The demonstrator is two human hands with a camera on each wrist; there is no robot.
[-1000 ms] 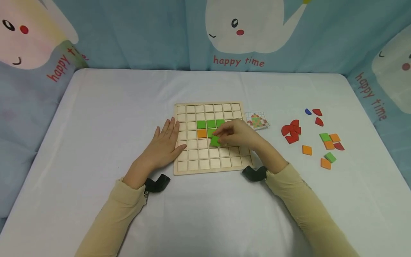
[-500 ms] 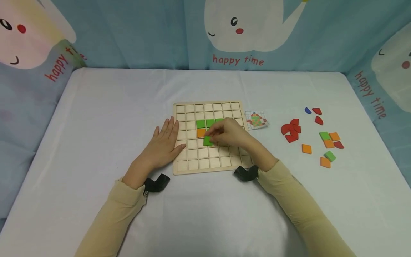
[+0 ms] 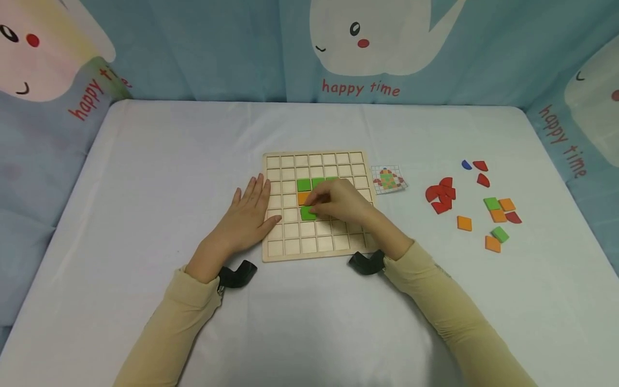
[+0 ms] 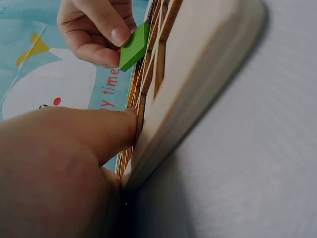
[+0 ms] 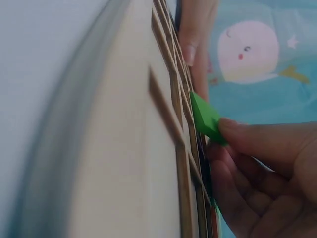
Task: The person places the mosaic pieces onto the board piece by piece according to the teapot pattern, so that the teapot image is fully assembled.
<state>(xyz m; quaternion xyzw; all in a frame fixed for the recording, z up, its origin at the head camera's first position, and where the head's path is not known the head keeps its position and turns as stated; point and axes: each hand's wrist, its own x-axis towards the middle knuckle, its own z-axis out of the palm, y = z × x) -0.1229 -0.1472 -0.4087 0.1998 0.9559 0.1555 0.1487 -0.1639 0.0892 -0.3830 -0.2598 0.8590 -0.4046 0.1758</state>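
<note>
My right hand pinches a green square tile between thumb and fingertips, tilted against the wooden grid board. In the right wrist view one edge of that green tile meets the grid ridges. Just above it on the board lies an orange tile, partly covered by my fingers. A row of green tiles sits in the cells behind; its right end is partly hidden by the hand. My left hand rests flat with spread fingers on the board's left edge, thumb over the frame.
A small pattern card lies right of the board. Farther right are a cluster of red curved pieces, loose orange tiles, green tiles and a blue piece. A printed curtain hangs behind the table.
My right hand has moved left across the board with the green tile, to the cell below the orange tile. The left hand has stayed in place.
</note>
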